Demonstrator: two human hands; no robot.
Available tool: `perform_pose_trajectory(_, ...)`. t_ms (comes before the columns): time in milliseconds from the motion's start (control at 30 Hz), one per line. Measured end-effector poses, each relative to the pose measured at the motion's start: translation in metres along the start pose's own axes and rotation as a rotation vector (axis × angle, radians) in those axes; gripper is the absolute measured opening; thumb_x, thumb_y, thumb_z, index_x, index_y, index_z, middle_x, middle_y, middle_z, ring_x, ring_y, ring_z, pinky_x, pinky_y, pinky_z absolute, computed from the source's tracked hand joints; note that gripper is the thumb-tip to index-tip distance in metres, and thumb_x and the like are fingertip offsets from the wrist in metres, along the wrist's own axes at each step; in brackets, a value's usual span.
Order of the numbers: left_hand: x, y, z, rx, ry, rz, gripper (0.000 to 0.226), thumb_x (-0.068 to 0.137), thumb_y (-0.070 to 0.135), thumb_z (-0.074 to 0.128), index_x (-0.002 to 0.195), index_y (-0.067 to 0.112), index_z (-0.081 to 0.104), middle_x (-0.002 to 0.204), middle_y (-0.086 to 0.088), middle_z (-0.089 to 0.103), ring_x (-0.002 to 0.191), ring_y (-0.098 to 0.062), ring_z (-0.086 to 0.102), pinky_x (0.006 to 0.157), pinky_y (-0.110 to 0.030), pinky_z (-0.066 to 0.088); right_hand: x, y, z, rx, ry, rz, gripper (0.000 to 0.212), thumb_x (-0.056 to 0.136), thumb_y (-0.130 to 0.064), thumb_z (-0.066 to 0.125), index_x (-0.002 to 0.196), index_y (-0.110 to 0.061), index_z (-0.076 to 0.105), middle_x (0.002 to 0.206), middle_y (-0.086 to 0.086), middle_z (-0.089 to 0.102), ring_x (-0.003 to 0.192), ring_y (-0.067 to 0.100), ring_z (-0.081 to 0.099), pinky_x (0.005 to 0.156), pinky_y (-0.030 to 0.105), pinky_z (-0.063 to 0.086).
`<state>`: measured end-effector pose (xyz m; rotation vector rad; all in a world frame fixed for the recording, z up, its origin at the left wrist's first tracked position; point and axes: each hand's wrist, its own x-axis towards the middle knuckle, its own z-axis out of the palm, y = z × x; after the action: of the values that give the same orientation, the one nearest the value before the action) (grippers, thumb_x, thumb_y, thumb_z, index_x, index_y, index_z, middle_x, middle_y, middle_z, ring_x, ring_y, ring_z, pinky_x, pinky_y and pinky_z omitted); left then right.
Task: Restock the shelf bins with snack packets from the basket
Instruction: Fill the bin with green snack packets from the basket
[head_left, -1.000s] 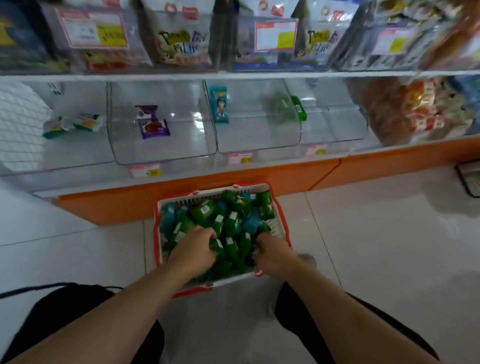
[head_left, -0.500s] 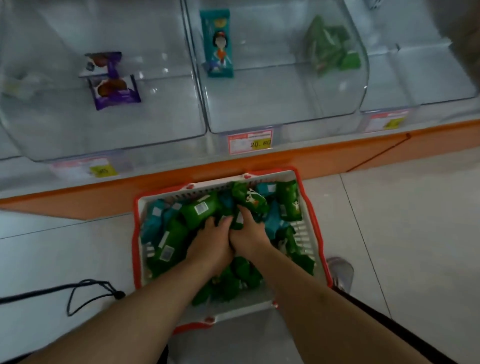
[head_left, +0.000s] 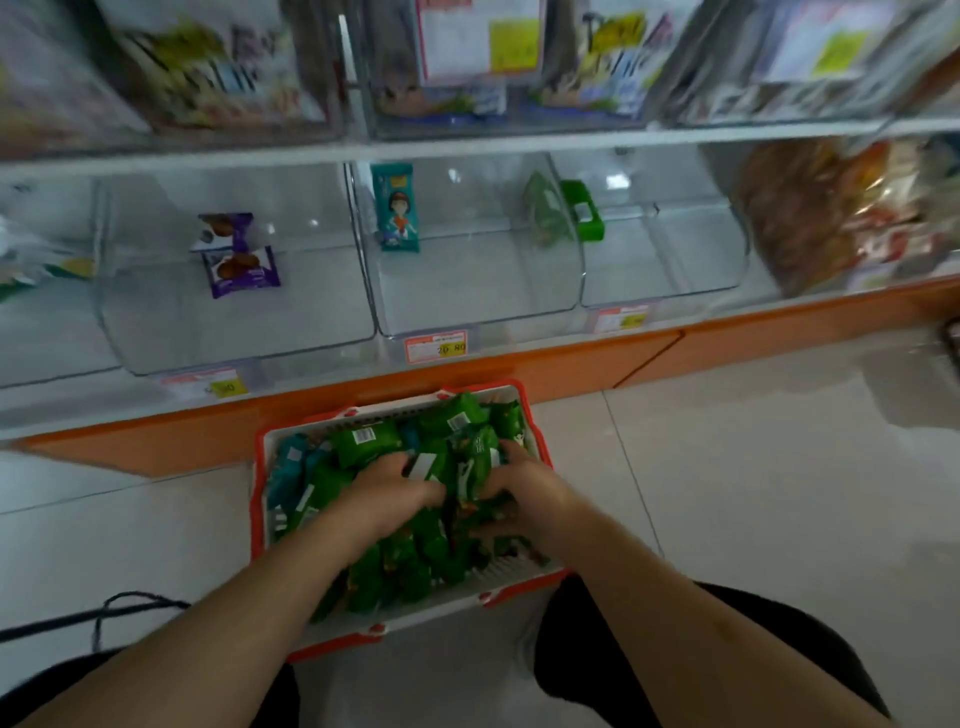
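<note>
The green snack packets (head_left: 395, 525) lie heaped in the red-rimmed basket (head_left: 270, 441) on the floor at lower centre of the frame, and both hands are down in the heap: the left hand (head_left: 387, 491) curls its fingers over packets and the right hand (head_left: 524, 488) clutches a bunch just beside it, so this looks like the gathering step. Next, the handful would need lifting clear and carrying up to the clear shelf bin (head_left: 478, 270) at mid-frame, which holds only a few green packets.
</note>
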<state>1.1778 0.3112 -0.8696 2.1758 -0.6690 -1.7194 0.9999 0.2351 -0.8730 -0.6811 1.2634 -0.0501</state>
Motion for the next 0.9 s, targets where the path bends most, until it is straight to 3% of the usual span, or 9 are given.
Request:
perform_pose_trajectory(100,-0.043,0.024,-0.004,-0.081,-0.011,0.125,0.045,0.074,0.037,0.075,0.117,0.033,0.063,0.111,-0.001,0.072,0.100,-0.023,0.069,0.094,-0.042,0.056,-0.046,-0.020,-0.013,0.075,-0.106,-0.146,0.059,0.081,0.006,0.054,0.135,-0.017,0.062,0.131,0.023,0.066,0.116,0.042,0.067,0.094,0.065,0.056)
perform_pose_trajectory(200,-0.080,0.043,-0.002,-0.220,-0.041,0.264,0.051,0.071,0.037,0.079,0.120,0.040,0.064,0.111,0.002,0.075,0.103,-0.025,0.072,0.098,-0.049,0.056,-0.089,-0.038,-0.017,0.094,-0.226,-0.293,0.057,0.079,-0.006,0.069,0.136,-0.010,0.063,0.131,0.021,0.068,0.119,0.041,0.067,0.100,0.063,0.053)
perform_pose_trajectory(267,-0.099,0.056,0.002,-0.275,-0.036,0.313,0.056,0.068,0.034,0.082,0.122,0.041,0.064,0.111,0.001,0.077,0.102,-0.026,0.074,0.095,-0.049,0.057,-0.114,-0.045,-0.020,0.081,-0.236,-0.372,0.049,0.088,-0.005,0.069,0.137,-0.008,0.062,0.130,0.020,0.070,0.118,0.041,0.068,0.100,0.060,0.054)
perform_pose_trajectory(400,-0.130,0.088,0.013,-0.350,-0.069,0.407,0.045,0.085,0.011,0.074,0.123,0.033,0.064,0.106,-0.002,0.078,0.100,-0.027,0.075,0.090,-0.051,0.061,-0.150,-0.059,-0.032,0.094,-0.127,-0.470,0.038,0.095,-0.006,0.064,0.133,-0.011,0.066,0.126,0.018,0.072,0.114,0.039,0.071,0.097,0.057,0.057)
perform_pose_trajectory(500,-0.140,0.115,0.024,-0.439,-0.127,0.431,0.037,0.092,0.013,0.070,0.123,0.031,0.065,0.111,-0.008,0.077,0.103,-0.032,0.074,0.086,-0.055,0.062,-0.157,-0.072,-0.049,0.158,0.006,-0.498,0.034,0.094,-0.011,0.068,0.129,-0.007,0.066,0.119,0.021,0.074,0.107,0.041,0.073,0.088,0.055,0.061)
perform_pose_trajectory(600,-0.130,0.146,0.041,-0.504,-0.165,0.436,0.029,0.098,0.020,0.062,0.127,0.027,0.064,0.117,-0.015,0.075,0.108,-0.037,0.072,0.093,-0.060,0.057,-0.151,-0.088,-0.074,0.198,0.101,-0.547,0.032,0.095,-0.012,0.070,0.126,-0.007,0.067,0.113,0.021,0.076,0.103,0.042,0.074,0.087,0.057,0.061)
perform_pose_trajectory(700,-0.106,0.179,0.063,-0.500,-0.134,0.433,0.027,0.101,0.020,0.056,0.128,0.020,0.060,0.117,-0.019,0.072,0.105,-0.037,0.071,0.096,-0.050,0.056,-0.136,-0.110,-0.108,0.216,0.217,-0.565,0.029,0.095,-0.013,0.073,0.122,-0.006,0.067,0.108,0.020,0.077,0.098,0.041,0.075,0.082,0.055,0.063)
perform_pose_trajectory(800,-0.072,0.211,0.084,-0.375,-0.037,0.455,0.044,0.098,0.030,0.064,0.139,0.024,0.051,0.121,-0.009,0.070,0.103,-0.029,0.072,0.096,-0.050,0.058,-0.107,-0.140,-0.143,0.174,0.330,-0.561,0.033,0.090,-0.018,0.078,0.120,-0.010,0.066,0.104,0.016,0.078,0.093,0.036,0.077,0.081,0.054,0.064)
perform_pose_trajectory(900,-0.038,0.250,0.099,-0.289,0.044,0.471,0.059,0.089,0.038,0.075,0.139,0.029,0.045,0.120,0.001,0.068,0.100,-0.021,0.071,0.090,-0.044,0.061,-0.070,-0.182,-0.173,0.048,0.404,-0.556,0.060,0.069,-0.039,0.084,0.120,-0.019,0.063,0.106,0.011,0.076,0.093,0.032,0.077,0.085,0.054,0.063)
